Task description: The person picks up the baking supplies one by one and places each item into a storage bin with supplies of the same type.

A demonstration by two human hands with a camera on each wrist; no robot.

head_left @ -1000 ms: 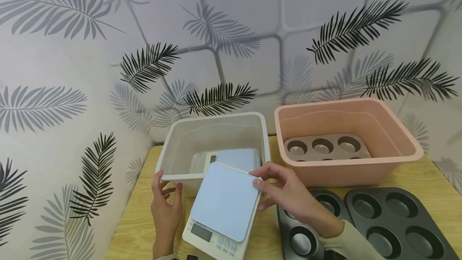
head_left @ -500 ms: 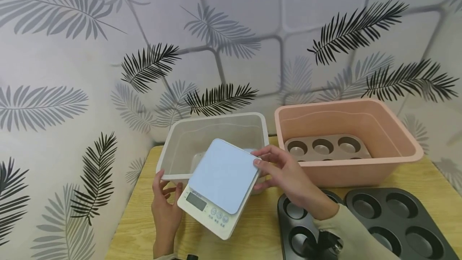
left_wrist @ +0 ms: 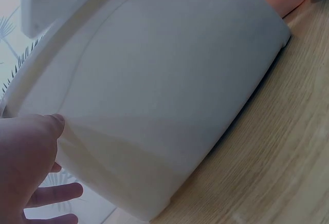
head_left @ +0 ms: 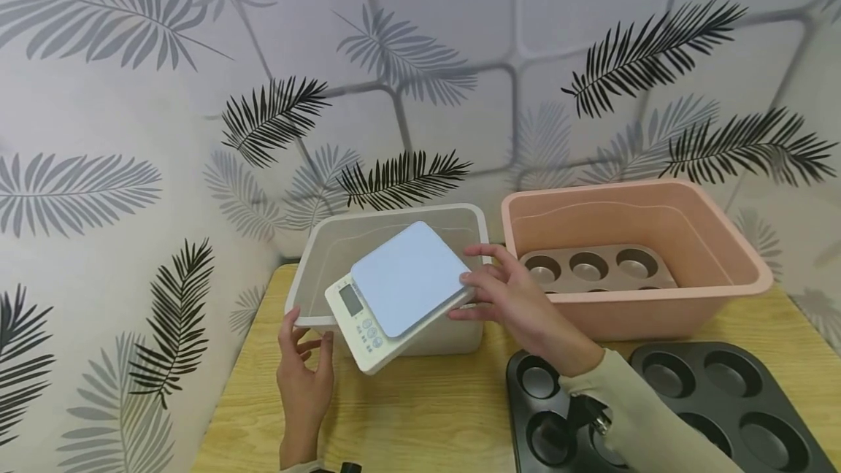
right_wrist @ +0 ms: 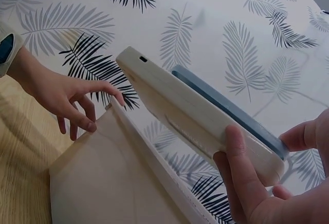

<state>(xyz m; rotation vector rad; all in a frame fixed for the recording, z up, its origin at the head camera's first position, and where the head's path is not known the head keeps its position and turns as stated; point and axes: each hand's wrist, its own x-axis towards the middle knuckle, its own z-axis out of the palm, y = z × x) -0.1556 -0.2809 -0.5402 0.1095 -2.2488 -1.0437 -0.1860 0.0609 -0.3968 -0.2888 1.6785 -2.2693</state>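
Note:
My right hand grips a flat white kitchen scale by its right edge, fingers and thumb on opposite faces. The scale is tilted above the front rim of a whitish plastic bin, its pale blue platform facing up and its display and buttons toward the lower left. In the right wrist view the scale shows edge-on above the bin's rim. My left hand pinches the bin's front left corner. Its thumb lies against the outer wall in the left wrist view. The scale hides much of the bin's inside.
A pink bin stands to the right with a brownish muffin tin inside. Two dark muffin tins, one partly under my right sleeve and another beside it, lie on the wooden table. A leaf-patterned wall rises behind.
My right hand has raised the scale from in front of the bin to above its rim and turned it clockwise. The second scale inside the bin is now hidden. My left hand stays put.

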